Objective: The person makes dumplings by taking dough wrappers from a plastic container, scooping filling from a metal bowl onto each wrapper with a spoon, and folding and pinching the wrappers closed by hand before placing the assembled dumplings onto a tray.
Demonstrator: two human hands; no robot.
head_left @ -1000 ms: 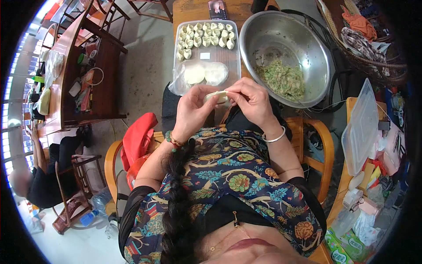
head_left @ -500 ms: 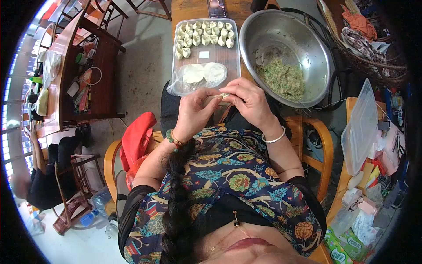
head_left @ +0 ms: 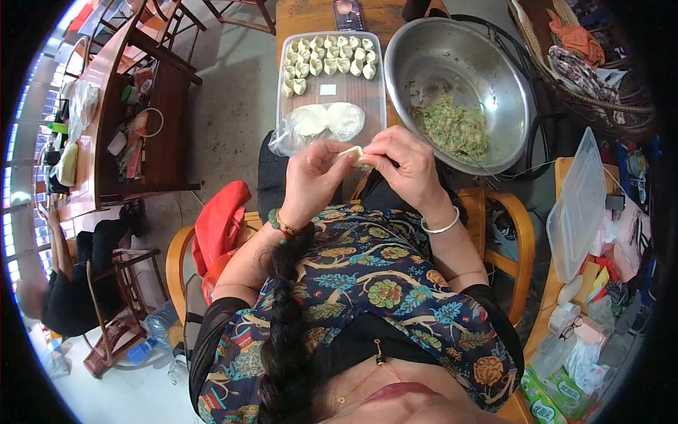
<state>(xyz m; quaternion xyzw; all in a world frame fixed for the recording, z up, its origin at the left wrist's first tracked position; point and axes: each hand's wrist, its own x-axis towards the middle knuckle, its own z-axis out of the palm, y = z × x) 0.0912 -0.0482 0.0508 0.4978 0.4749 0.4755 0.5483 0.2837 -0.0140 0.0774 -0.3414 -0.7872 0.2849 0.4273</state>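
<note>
- Head view: a wooden worktop [head_left: 311, 15] carries a clear tray [head_left: 357, 90] along its left edge and a steel bowl [head_left: 417, 53] over its right edge; a phone [head_left: 348, 15] lies beyond the tray's far edge.
- Dumplings [head_left: 330, 66] fill the tray's far end; round wrappers [head_left: 345, 120] in plastic lie at its near edge. Green filling [head_left: 452, 127] sits in the bowl.
- On the left, a person in black [head_left: 67, 304] sits beside a reddish desk [head_left: 92, 145].
- The folded dough piece [head_left: 353, 151] is held up off the tray's near edge. The left hand [head_left: 313, 177] has thumb and fingers closed on one side, the right hand [head_left: 406, 166] pinches the other.
- Half a second ago fingers mostly covered it; now its pale edge shows.
- Green packs [head_left: 567, 391] bear white characters, too small to read surely; the tray's white label [head_left: 328, 90] is illegible.
</note>
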